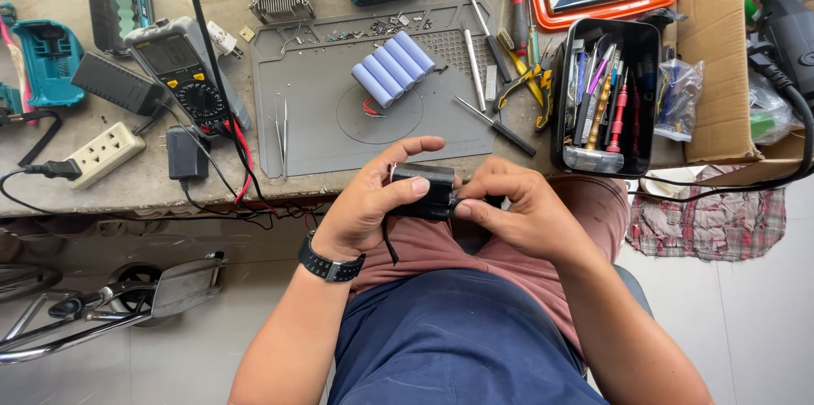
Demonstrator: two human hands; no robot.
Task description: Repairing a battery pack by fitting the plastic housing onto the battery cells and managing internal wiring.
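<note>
Left hand (369, 201) is wrapping around a small black box (421, 189), thumb pressing on its front face, fingers curling over the top. Right hand (509, 214) is pinching the box's right end between thumb and fingertips. Box is sitting above the lap, just in front of the bench edge. Ahead, a pack of pale blue cells (393, 67) is lying on the grey mat (314, 100). A multimeter (182, 70) is lying left; a black tool tray (606, 95) is standing right.

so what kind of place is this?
Likely a small electronics or battery repair bench: a grey work mat holding a pack of cylindrical cells, a multimeter, and a tray of screwdrivers.
</note>
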